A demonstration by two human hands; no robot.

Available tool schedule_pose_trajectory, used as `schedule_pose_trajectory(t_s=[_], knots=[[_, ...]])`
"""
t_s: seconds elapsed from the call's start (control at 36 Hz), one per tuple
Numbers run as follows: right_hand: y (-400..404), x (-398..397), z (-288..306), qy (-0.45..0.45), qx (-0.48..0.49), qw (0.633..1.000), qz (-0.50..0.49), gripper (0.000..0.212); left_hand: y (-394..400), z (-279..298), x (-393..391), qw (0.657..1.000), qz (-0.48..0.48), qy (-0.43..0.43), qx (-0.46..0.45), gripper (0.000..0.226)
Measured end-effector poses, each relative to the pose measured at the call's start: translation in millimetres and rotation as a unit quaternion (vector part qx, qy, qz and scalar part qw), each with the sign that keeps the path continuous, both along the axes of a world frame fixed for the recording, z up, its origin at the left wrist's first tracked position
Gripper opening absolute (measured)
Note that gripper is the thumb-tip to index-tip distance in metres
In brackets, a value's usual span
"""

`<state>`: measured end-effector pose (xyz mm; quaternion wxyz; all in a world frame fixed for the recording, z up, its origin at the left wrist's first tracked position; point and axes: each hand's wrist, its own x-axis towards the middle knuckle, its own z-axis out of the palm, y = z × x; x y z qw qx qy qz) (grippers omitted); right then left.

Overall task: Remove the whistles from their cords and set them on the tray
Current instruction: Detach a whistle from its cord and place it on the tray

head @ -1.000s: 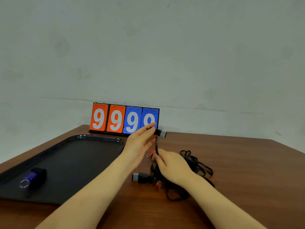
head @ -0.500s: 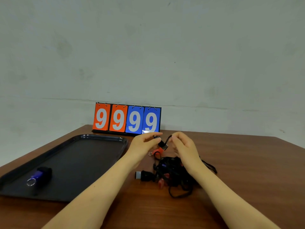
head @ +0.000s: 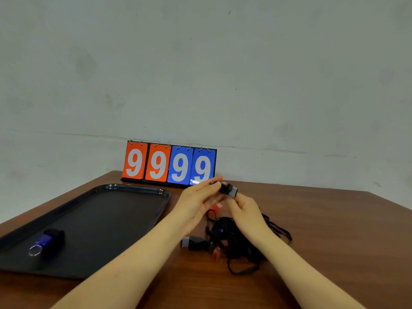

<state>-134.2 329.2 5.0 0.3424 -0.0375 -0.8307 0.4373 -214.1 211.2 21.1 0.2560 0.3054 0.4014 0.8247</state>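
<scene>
Whistle (head: 227, 189), black with a grey tip, sits pinched between our left hand (head: 196, 202) fingers (head: 210, 183) and our right hand (head: 246, 210) fingers, above the cord tangle (head: 243, 241) on the bench (head: 323, 241); a blue whistle (head: 48, 240) lies on the tray (head: 124, 188).

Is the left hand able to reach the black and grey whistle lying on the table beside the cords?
Probably yes. That black and grey whistle lies uncovered just right of the left forearm, but the left hand first must release the whistle it holds.
</scene>
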Motion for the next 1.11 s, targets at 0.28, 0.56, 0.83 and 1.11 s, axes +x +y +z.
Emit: schedule_pose_trajectory(t_s=[0.28, 0.56, 0.83, 1.11], knots=[[7.5, -4.2, -6.5, -0.117, 0.24, 0.963, -0.022, 0.028, 2.8, -10.0, -4.7, 0.984, 0.125, 0.102, -0.071, 0.02], [9.5, 8.7, 8.0, 0.013, 0.017, 1.0, 0.012, 0.027, -2.0, -9.4, -14.4, 0.932, 0.17, 0.253, -0.196, 0.023], [23.8, 10.2, 10.4, 0.044, -0.14, 0.989, 0.009, 0.025, -5.9, 4.7, 11.9, 0.969, -0.023, 0.212, -0.122, 0.025], [20.4, -3.5, 0.3, -0.009, -0.061, 0.998, -0.025, 0.031, 7.5, -3.6, 8.8, 0.998, -0.022, -0.049, 0.032, 0.021]])
